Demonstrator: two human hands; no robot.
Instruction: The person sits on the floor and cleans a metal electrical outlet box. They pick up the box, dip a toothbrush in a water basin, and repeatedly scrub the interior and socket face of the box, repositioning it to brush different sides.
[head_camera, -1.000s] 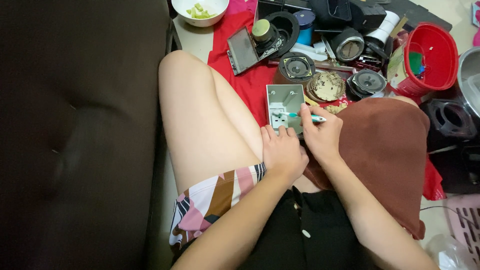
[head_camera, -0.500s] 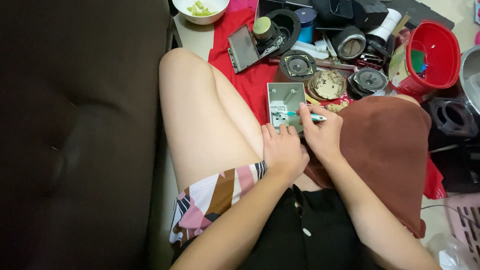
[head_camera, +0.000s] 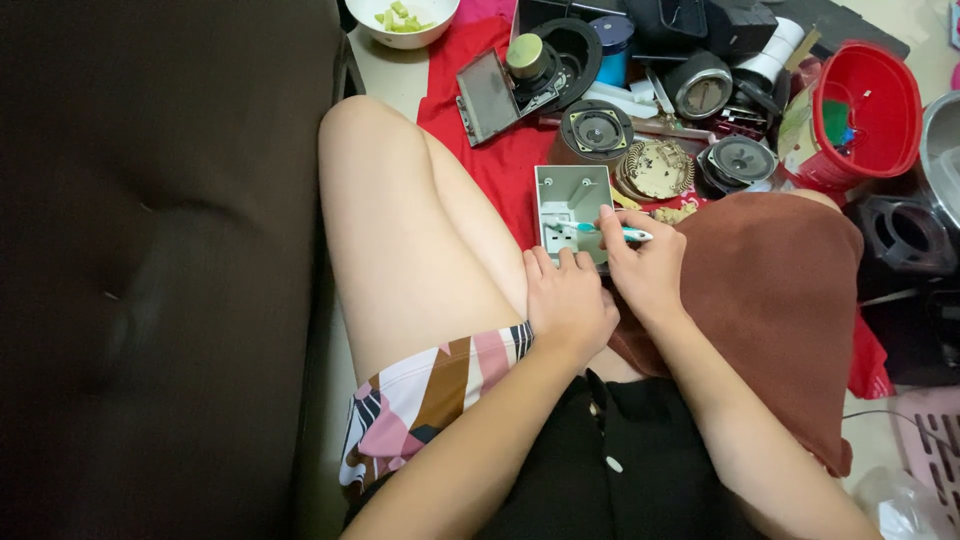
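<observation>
Between our knees, we steady the grey housing (head_camera: 572, 212), long axis running near-to-far, with our left hand (head_camera: 568, 300) gripping its near end while our right hand (head_camera: 645, 262) pinches a teal screwdriver (head_camera: 612, 230) pointing left into it.

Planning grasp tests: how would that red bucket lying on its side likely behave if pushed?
The red bucket lies on its side with the mouth showing, so it would probably roll or rock. It looks like thin plastic, likely light. The items visible inside could shift or spill.

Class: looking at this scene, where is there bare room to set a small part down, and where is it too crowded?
Free: the brown cloth over the knee, right of the right hand. Crowded: the red cloth beyond the grey housing, packed with speakers.
</observation>
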